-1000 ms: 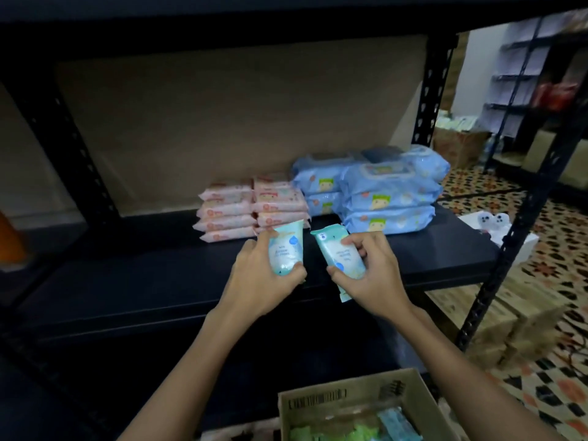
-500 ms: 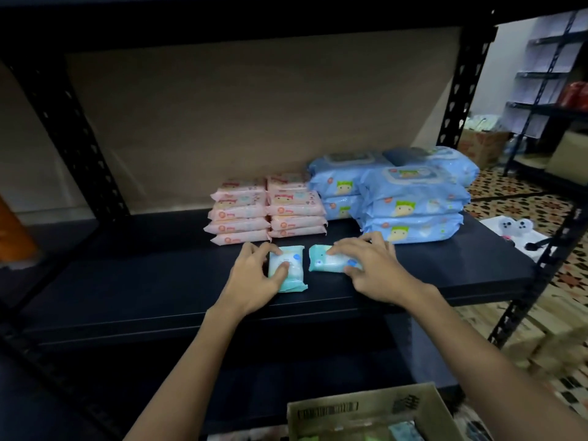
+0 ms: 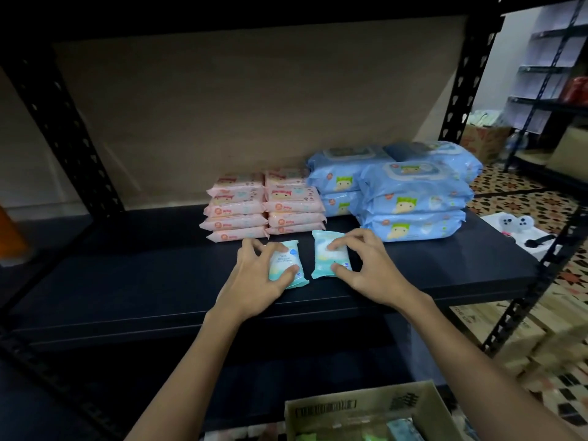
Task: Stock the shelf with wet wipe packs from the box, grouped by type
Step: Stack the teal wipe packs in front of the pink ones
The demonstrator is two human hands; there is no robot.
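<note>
Head view — my left hand (image 3: 254,278) pinches the left teal pack (image 3: 288,265) between thumb and fingertips, and my right hand (image 3: 366,268) pinches the right teal pack (image 3: 327,254) the same way. Both packs lie flat, side by side, near the front of the dark shelf (image 3: 159,281). Behind them are pink packs (image 3: 264,205) and blue packs (image 3: 410,192) in stacks. The box (image 3: 362,409) sits below — more packs inside.

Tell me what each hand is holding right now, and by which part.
The left hand grips the left teal pack across its width; the right hand grips the right teal pack the same way. Both packs lie flat on the shelf.
</note>
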